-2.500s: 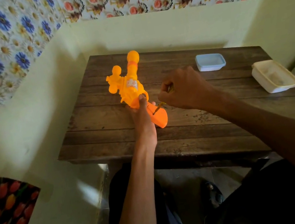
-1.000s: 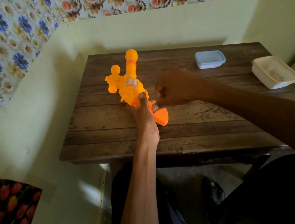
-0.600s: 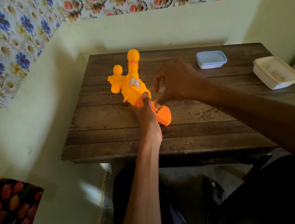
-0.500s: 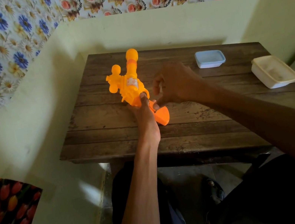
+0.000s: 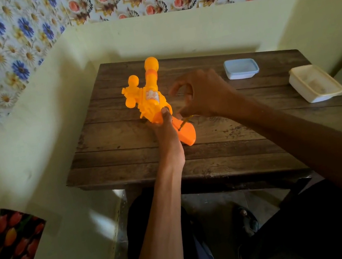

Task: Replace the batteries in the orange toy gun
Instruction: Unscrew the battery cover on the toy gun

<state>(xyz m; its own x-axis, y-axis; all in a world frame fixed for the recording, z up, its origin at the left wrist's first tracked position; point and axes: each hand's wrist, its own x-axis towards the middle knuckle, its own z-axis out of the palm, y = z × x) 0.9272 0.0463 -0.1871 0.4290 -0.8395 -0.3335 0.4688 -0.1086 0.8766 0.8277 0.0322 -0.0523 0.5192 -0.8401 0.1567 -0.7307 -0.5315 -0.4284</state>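
Observation:
The orange toy gun (image 5: 148,97) lies on the wooden table (image 5: 212,136), barrel pointing away from me and its grip (image 5: 188,134) toward me. My left hand (image 5: 168,138) grips the gun where body and grip meet. My right hand (image 5: 201,94) hovers just right of the gun and pinches a thin yellow-handled screwdriver (image 5: 184,122), whose tip rests on the grip. The index finger and thumb of that hand curve into a loop above the tool. No batteries are visible.
A pale blue lidded box (image 5: 241,68) sits at the table's back right. A white shallow tray (image 5: 314,82) lies at the right edge. Yellow walls close in on the left and behind. My legs are under the table's near edge.
My right hand rolled over the screwdriver against the grip, its fingers uncurling and curling again. The left hand and the gun stayed in place.

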